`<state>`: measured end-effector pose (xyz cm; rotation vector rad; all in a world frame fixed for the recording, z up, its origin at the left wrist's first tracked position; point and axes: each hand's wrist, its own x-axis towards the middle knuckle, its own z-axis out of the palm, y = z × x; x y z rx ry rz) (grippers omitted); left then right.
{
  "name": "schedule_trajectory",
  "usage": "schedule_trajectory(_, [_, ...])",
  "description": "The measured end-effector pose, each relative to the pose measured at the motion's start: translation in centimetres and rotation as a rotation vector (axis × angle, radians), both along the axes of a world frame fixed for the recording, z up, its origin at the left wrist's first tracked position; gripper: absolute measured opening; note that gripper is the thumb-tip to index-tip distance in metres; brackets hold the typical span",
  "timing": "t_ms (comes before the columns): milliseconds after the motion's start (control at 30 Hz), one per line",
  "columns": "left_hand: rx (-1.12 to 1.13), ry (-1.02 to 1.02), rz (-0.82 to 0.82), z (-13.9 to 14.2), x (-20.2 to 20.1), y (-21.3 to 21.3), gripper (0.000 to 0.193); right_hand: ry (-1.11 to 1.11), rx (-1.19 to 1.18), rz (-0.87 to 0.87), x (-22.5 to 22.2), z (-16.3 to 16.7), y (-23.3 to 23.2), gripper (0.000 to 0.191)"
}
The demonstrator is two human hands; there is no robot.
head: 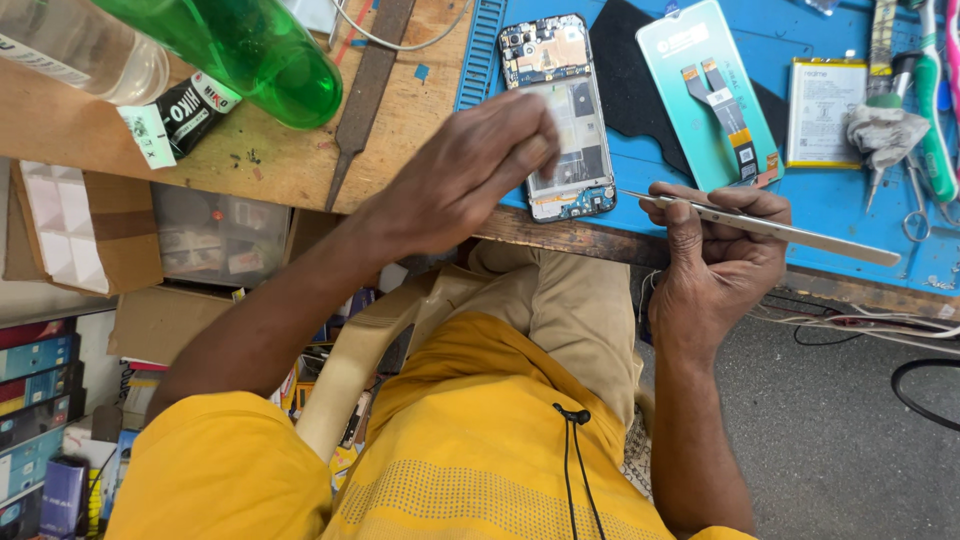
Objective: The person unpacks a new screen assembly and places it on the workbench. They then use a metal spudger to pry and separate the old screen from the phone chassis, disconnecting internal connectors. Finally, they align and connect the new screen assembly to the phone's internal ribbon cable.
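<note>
Left hand (470, 170) fingers bunched and pressed on an opened phone (560, 115), backless, flat near the surface's (830, 205) near edge. Right hand (715, 245) closed around metal tweezers (770, 228), tip just beside the phone's lower corner. Teal back cover (705, 90) and battery (825, 110) further right; green bottle (250, 50) toward the left.

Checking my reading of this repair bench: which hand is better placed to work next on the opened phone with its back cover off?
Probably the left hand: its fingers already rest on the opened phone. The right hand sits beside it at the table edge, gripping long metal tweezers whose tip points toward the phone.
</note>
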<state>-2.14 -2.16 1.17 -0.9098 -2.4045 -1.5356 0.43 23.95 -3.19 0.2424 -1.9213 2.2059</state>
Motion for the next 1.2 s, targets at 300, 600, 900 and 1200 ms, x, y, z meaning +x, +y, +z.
schedule_trajectory(300, [-0.343,0.162,0.221,1.0,6.1,-1.0,0.023,0.093,0.163,0.099,0.4,-0.7,0.1,0.020])
schedule_trajectory(600, [-0.324,0.157,0.267,-1.3,4.0,1.4,0.032,0.110,0.193,0.138,0.7,-1.1,-0.5,0.022])
schedule_trajectory(900, [-0.293,0.124,0.250,-1.7,3.8,1.4,0.038,0.155,0.271,0.135,0.8,-1.3,-0.7,0.021])
schedule_trajectory(1200, [-0.300,0.156,0.244,-1.4,3.5,1.6,0.035,0.088,0.198,0.100,0.4,-0.9,-0.7,0.019])
